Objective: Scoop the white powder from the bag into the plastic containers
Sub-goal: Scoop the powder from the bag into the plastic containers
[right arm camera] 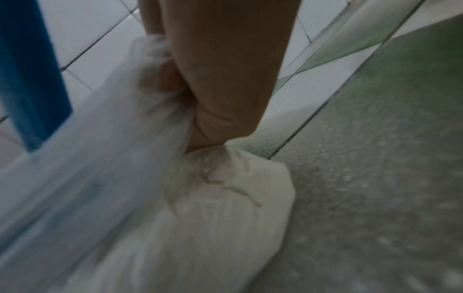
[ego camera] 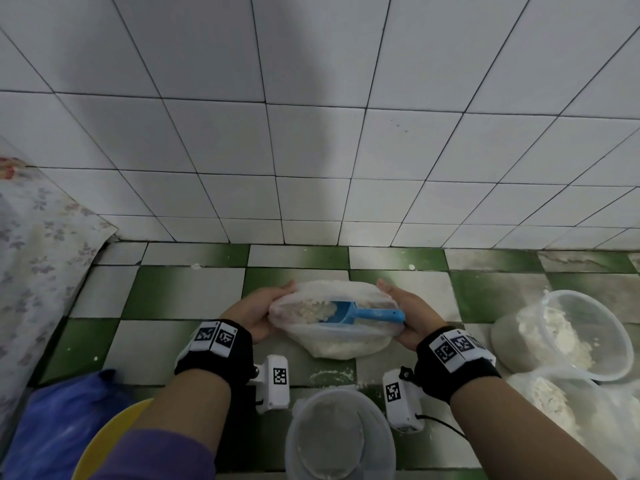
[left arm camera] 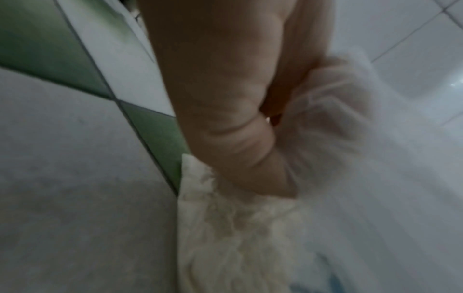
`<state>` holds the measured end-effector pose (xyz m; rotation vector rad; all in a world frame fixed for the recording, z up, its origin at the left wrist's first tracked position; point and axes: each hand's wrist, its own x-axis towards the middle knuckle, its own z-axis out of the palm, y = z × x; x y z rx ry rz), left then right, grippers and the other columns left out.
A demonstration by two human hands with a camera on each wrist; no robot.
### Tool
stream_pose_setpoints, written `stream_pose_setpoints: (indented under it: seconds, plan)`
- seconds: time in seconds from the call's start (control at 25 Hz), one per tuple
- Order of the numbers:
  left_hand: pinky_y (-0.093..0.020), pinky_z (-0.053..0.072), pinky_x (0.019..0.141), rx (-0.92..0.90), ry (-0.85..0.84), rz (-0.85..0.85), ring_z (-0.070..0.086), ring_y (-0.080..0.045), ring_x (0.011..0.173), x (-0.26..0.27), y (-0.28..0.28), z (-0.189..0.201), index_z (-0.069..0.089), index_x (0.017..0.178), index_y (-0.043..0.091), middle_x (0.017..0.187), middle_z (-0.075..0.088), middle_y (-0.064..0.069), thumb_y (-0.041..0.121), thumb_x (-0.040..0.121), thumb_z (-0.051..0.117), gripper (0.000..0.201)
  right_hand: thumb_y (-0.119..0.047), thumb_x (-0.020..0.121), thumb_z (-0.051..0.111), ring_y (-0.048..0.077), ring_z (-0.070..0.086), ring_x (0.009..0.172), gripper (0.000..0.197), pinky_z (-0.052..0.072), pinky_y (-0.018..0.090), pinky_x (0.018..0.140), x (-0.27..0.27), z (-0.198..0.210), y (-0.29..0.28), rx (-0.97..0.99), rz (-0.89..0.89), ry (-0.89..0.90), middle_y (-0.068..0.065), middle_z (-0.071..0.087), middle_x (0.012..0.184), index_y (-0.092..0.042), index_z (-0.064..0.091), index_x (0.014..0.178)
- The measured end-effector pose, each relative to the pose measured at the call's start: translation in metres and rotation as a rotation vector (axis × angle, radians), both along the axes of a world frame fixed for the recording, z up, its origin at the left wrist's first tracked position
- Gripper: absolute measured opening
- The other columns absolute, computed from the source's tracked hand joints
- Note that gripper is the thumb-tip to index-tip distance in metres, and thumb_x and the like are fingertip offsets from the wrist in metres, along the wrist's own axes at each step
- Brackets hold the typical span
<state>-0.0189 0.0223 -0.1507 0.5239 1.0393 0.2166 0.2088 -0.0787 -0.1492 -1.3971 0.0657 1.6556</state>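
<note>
No readable words, brands or numbers anywhere in the three views

Black-and-white square code markers sit on the black wrist bands (ego camera: 215, 344) and on the two white camera housings (ego camera: 275, 382) below them, but they carry patterns, not letters; tiny marks beside the band markers are too small to read, and the clear bag (ego camera: 334, 320) and tubs show no label

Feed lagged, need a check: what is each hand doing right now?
Left hand: grips the left edge of the bag.
Right hand: grips the bag's right edge; the blue scoop lies inside, unheld.
</note>
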Motion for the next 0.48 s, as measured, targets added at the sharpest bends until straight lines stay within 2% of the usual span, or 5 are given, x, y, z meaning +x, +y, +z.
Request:
stream_pose_setpoints:
  seconds: [0.08,0.2,0.32,0.4,0.48]
  plan:
    - [-0.035,0.058,0.079,0.002,0.011,-0.029,0.069,-0.028,0.095,-0.009,-0.003,0.000,0.062,0.116,-0.002,0.113,0.068,-0.020,0.032,0.100,0.046,0.041,-0.032,0.096,0.051,0.027,0.068,0.079,0.038,0.057,0.034,0.061,-0.002,-0.002,-0.011,0.008,-0.023,-0.078,0.017,0.070,0.098,-0.002,0.060,0.119]
    - [-0.046,0.051,0.095,0.016,0.049,-0.060,0.062,-0.035,0.112,-0.019,-0.012,-0.003,0.062,0.122,0.000,0.124,0.064,-0.021,0.031,0.097,0.051,0.041,-0.022,0.097,0.048,0.028,0.064,0.082,0.028,0.056,0.039,0.064,-0.006,0.000,-0.029,-0.021,-0.035,-0.129,0.018,0.066,0.097,-0.002,0.062,0.112]
    - [-0.039,0.056,0.082,0.030,0.077,-0.072,0.065,-0.028,0.092,-0.024,-0.022,-0.006,0.064,0.112,0.002,0.108,0.070,-0.018,0.019,0.097,0.047,0.028,-0.004,0.094,0.039,0.033,0.063,0.094,0.028,0.057,0.047,0.076,-0.009,0.002,-0.043,-0.029,-0.116,0.047,0.021,0.067,0.099,0.002,0.060,0.111]
    - [-0.033,0.055,0.072,0.011,0.078,-0.090,0.063,-0.023,0.081,-0.024,-0.025,-0.008,0.064,0.112,0.006,0.097,0.070,-0.013,0.021,0.097,0.047,0.026,-0.003,0.096,0.034,0.037,0.062,0.102,0.029,0.058,0.050,0.073,-0.013,0.002,-0.049,0.001,-0.162,0.131,0.023,0.069,0.102,0.000,0.058,0.112]
    - [-0.030,0.050,0.068,0.002,0.099,-0.095,0.059,-0.020,0.078,-0.021,-0.027,-0.006,0.061,0.117,0.010,0.095,0.069,-0.010,0.026,0.099,0.047,0.027,-0.007,0.099,0.035,0.038,0.063,0.103,0.027,0.058,0.050,0.074,-0.015,-0.003,-0.050,0.010,-0.145,0.086,0.023,0.069,0.105,-0.004,0.058,0.113]
